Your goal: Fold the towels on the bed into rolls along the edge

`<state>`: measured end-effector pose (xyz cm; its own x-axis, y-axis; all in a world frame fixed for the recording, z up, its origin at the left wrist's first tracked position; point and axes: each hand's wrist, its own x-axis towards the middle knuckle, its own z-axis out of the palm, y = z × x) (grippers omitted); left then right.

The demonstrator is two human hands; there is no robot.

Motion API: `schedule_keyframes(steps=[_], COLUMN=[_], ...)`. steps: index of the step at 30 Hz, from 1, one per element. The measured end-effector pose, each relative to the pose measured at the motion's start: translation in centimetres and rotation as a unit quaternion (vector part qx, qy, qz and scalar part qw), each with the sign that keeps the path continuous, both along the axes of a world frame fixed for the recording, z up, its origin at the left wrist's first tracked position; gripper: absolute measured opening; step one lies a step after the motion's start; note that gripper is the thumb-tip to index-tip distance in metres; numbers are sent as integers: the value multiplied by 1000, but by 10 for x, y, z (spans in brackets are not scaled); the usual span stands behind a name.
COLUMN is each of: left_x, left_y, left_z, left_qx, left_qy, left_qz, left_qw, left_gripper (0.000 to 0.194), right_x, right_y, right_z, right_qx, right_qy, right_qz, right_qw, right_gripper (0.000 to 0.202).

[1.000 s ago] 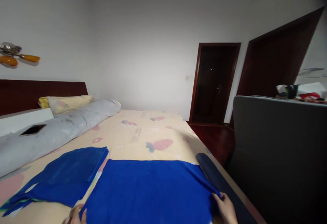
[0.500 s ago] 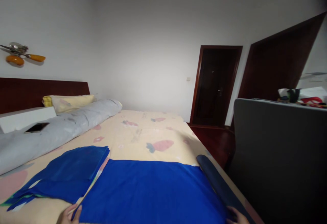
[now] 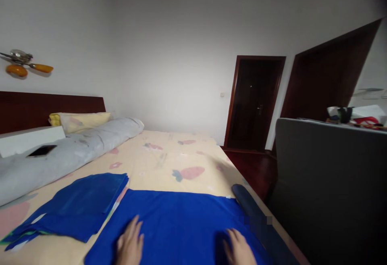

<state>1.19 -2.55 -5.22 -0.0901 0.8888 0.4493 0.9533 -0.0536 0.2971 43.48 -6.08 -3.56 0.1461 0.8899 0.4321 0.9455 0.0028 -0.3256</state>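
A bright blue cloth (image 3: 178, 216) lies spread flat on the bed in front of me. Over its left part is my left hand (image 3: 130, 243), open, fingers stretched forward and holding nothing. My right hand (image 3: 237, 247) is over the cloth's right part, its fingers apart and likewise holding nothing. Whether either palm presses on the fabric I cannot tell. To the left lies a stack of folded blue cloths (image 3: 81, 204) with a white tag showing. Along the spread cloth's right edge runs a long dark navy roll or bar (image 3: 252, 204).
The bed has a cream sheet (image 3: 163, 160) with a carrot-like print. A grey rolled bedding bolster (image 3: 90, 148) lies at left, a phone (image 3: 42, 151) on it. Behind are a pillow (image 3: 81, 122) and a white box (image 3: 33, 140). A dark grey panel (image 3: 326, 184) stands at right.
Both hands have left the cloth's near left and right edges and moved inward over it. The left hand has let go of the corner; fingers are now stretched out.
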Motion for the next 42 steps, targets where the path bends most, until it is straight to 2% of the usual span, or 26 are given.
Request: schedule_keyframes(steps=[2,4,6,8,11,16,20,24,27,29,31,34,35,37,40,42], left_x=[61,109,136,141,120,48,-24,-88,-114,-116,-104,-59,-38,7,67,93], left_y=[6,11,13,12,7,-5,-9,-14,-18,-19,-16,-7,-3,6,26,43], left_z=[10,18,22,24,26,23,5,-20,-27,-26,-22,-13,-10,-4,6,11], left_qx=[-55,-117,-179,-209,-204,-215,-225,-175,-134,-119,-114,-110,-110,-123,-148,-172], left_qy=[21,36,47,58,70,67,42,-5,-8,-5,-1,11,16,24,40,50], left_qz=[-148,-231,-238,-225,-193,-76,32,130,148,137,113,61,38,-65,-240,-298], left_qw=[987,965,953,950,957,971,973,976,980,983,987,992,993,990,959,938], left_gripper=[54,59,60,58,57,60,67,64,60,58,59,61,61,59,57,58], right_x=[-65,-117,-148,-156,-137,-71,-4,60,87,90,77,28,5,-46,-116,-145], right_y=[18,31,39,41,34,14,-3,-20,-28,-29,-24,-7,0,15,39,55], right_z=[8,13,14,12,6,-7,-23,-36,-42,-43,-39,-26,-20,-6,10,17], right_qx=[-30,-58,-102,-135,-140,-122,-110,-89,-85,-83,-71,-54,-57,-82,-135,-151], right_qy=[17,29,32,24,5,-15,-34,-18,-8,-15,-30,-33,-19,23,57,55], right_qz=[94,165,195,195,171,94,17,-17,-8,-22,-55,-55,-19,96,252,304], right_qw=[995,984,975,971,975,988,993,996,996,996,996,997,998,992,957,939], right_gripper=[53,53,52,52,57,64,66,57,50,49,50,57,58,58,54,58])
